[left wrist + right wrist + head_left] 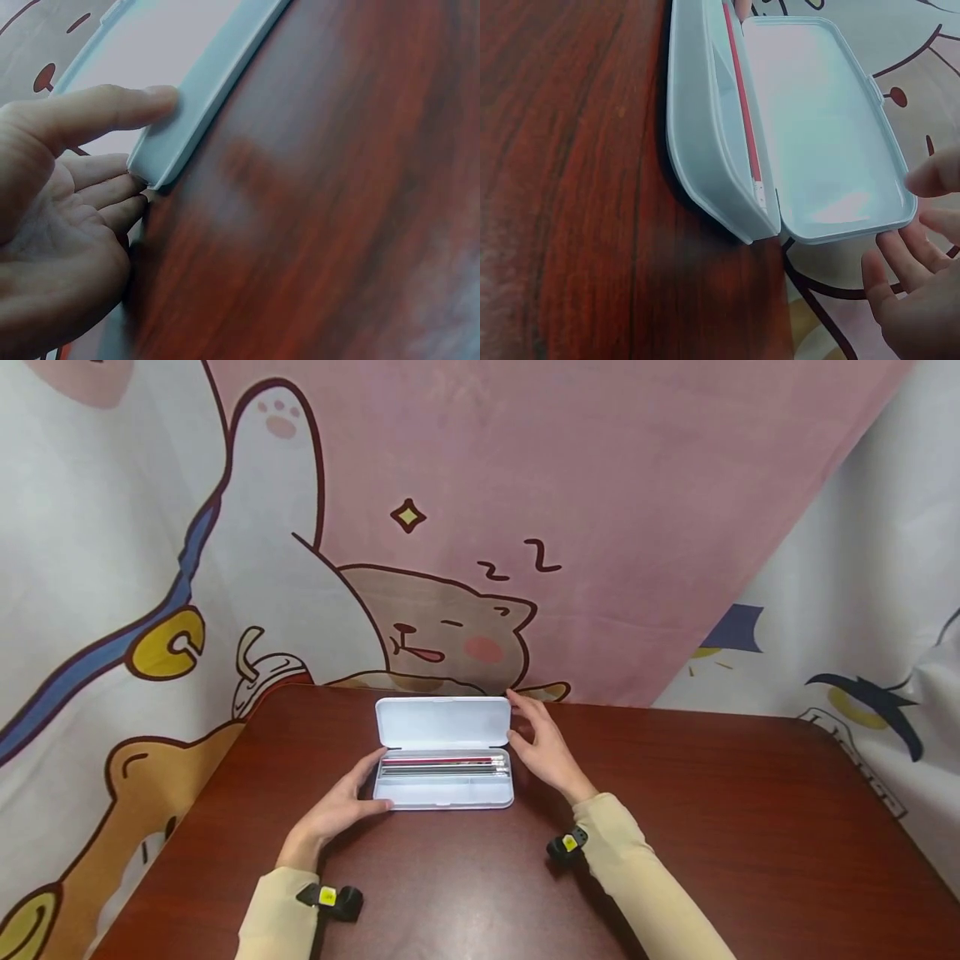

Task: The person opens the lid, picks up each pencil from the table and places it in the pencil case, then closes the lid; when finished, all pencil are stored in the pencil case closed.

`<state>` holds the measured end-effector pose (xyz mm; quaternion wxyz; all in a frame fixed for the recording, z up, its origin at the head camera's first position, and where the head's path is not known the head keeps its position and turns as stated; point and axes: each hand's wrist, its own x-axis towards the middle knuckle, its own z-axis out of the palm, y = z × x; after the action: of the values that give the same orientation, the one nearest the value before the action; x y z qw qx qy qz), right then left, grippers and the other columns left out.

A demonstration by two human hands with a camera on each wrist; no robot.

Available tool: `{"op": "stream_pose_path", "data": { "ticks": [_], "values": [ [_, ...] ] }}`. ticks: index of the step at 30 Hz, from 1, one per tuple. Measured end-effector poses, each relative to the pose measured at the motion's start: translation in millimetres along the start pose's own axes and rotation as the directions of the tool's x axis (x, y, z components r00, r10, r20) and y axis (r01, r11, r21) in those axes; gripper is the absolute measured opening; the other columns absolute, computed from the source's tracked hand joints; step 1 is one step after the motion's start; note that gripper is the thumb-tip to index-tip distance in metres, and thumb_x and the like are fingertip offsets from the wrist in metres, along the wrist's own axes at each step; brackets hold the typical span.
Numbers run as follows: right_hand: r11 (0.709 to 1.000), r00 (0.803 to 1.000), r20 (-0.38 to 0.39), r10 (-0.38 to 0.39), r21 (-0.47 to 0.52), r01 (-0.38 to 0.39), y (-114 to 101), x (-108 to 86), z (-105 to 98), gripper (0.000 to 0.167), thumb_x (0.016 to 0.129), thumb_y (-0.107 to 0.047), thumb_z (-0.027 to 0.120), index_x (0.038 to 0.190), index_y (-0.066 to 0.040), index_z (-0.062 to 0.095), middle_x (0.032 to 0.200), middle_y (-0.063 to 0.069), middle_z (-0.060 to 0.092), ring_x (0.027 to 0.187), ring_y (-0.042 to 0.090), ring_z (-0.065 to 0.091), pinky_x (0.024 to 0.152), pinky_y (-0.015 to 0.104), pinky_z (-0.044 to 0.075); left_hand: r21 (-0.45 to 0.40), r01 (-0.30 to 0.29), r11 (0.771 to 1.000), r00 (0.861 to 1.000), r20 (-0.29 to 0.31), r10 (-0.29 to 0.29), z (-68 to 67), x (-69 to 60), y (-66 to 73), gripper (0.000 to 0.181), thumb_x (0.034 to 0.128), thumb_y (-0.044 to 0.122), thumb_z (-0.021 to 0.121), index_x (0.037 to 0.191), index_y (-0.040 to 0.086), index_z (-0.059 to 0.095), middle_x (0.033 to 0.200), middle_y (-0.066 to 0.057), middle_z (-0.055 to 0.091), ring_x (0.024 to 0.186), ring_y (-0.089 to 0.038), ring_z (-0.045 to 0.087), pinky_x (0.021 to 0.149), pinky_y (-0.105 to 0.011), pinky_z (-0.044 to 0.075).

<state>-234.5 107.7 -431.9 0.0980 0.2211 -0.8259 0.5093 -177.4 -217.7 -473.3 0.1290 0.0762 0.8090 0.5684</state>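
A white plastic pencil case (427,793) lies on the table with its lid (442,723) swung back on the far side. Several pencils (442,762), one red and others dark or grey, lie lengthwise in the back compartment. My left hand (333,810) grips the case's left end, the thumb (127,107) on its near rim and the fingers around the side. At the lid's right edge, my right hand (551,756) holds the corner between thumb (934,176) and fingers. In the right wrist view the red pencil (742,112) shows a white tip end.
The dark reddish-brown table (465,877) extends on both sides of the case. Behind it hangs a cartoon-print cloth (637,527) that meets the table's back edge. Each wrist wears a black strap (566,845) with a yellow tag.
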Motion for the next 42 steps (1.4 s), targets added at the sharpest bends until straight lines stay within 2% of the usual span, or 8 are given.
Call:
{"op": "stream_pose_path", "data": {
  "ticks": [12,18,21,23,28,33,38,42],
  "values": [
    [0.999,1.0,-0.013,-0.027,0.036,0.028,-15,-21.7,-6,0.044,0.085,0.013,0.061,0.128,0.002,0.058,0.127,0.017,0.054,0.116,0.033,0.053,0.095,0.053,0.042,0.007,-0.034,0.999,0.999,-0.016,0.034,-2.1,-2.3,2.5,0.086,0.0807,0.007,0.074,0.15,0.001,0.023,0.155,-0.024,0.019,0.143,-0.037,0.011,0.112,-0.053,0.008],
    [0.998,1.0,-0.013,-0.025,0.059,0.025,-47,-33.7,-15,0.035,0.086,0.014,0.058,0.12,0.01,0.06,0.12,0.024,0.057,0.111,0.039,0.054,0.093,0.051,0.044,-0.021,-0.088,0.996,0.994,-0.069,0.086,-11.9,-6.9,15.3,0.071,0.084,-0.001,0.069,0.144,-0.005,0.031,0.149,-0.027,0.03,0.14,-0.041,0.022,0.11,-0.056,0.014],
    [0.998,1.0,-0.015,0.0,0.07,0.001,-54,-38.1,-17,0.031,0.087,0.013,0.059,0.117,0.009,0.062,0.117,0.024,0.059,0.107,0.041,0.055,0.09,0.051,0.045,-0.028,-0.117,0.993,0.988,-0.106,0.114,-15.7,-8.9,24.8,0.064,0.086,-0.002,0.066,0.142,-0.004,0.036,0.145,-0.027,0.037,0.137,-0.042,0.028,0.109,-0.057,0.018],
    [0.997,1.0,-0.02,0.013,0.079,-0.012,-53,-40.7,-16,0.029,0.087,0.012,0.059,0.116,0.009,0.062,0.115,0.024,0.059,0.104,0.042,0.056,0.087,0.053,0.046,-0.019,-0.134,0.991,0.983,-0.131,0.131,-16.6,-10.3,30.2,0.059,0.0873,-0.001,0.066,0.14,-0.002,0.041,0.143,-0.026,0.04,0.135,-0.042,0.032,0.108,-0.057,0.022],
    [0.994,0.997,-0.061,0.037,0.101,-0.031,-27,-45.6,-5,0.025,0.087,0.009,0.062,0.112,0.004,0.066,0.112,0.019,0.061,0.099,0.036,0.059,0.082,0.049,0.047,0.001,-0.16,0.987,0.969,-0.191,0.157,-16.8,-14.4,36.6,0.045,0.0901,0.005,0.066,0.133,-0.001,0.051,0.136,-0.022,0.05,0.128,-0.041,0.042,0.103,-0.054,0.033],
    [0.992,0.988,-0.133,0.075,0.115,-0.06,-12,-52.1,8,0.02,0.086,0.003,0.068,0.105,-0.004,0.07,0.104,0.008,0.065,0.089,0.023,0.06,0.075,0.032,0.048,0.005,-0.161,0.987,0.953,-0.259,0.156,-14.0,-17.4,35.4,0.033,0.0913,0.009,0.066,0.122,-0.001,0.061,0.124,-0.018,0.059,0.116,-0.034,0.054,0.093,-0.038,0.045],
    [0.987,0.977,-0.181,0.113,0.13,-0.09,-12,-58.5,16,0.016,0.085,0.002,0.069,0.1,-0.005,0.072,0.099,0.007,0.065,0.08,0.016,0.061,0.07,0.022,0.047,-0.063,-0.154,0.986,0.945,-0.302,0.128,-7.5,-17.7,28.4,0.029,0.0906,0.007,0.067,0.118,-0.003,0.063,0.121,-0.019,0.06,0.111,-0.03,0.054,0.084,-0.023,0.044],
    [0.984,0.971,-0.188,0.146,0.125,-0.124,-14,-62.1,19,0.017,0.085,0.005,0.069,0.101,0.0,0.072,0.099,0.014,0.064,0.081,0.024,0.062,0.071,0.025,0.048,-0.124,-0.141,0.982,0.94,-0.328,0.093,-2.4,-17.5,22.9,0.029,0.0893,0.006,0.068,0.116,-0.004,0.063,0.119,-0.02,0.059,0.109,-0.03,0.054,0.084,-0.02,0.045]
  ]
}}
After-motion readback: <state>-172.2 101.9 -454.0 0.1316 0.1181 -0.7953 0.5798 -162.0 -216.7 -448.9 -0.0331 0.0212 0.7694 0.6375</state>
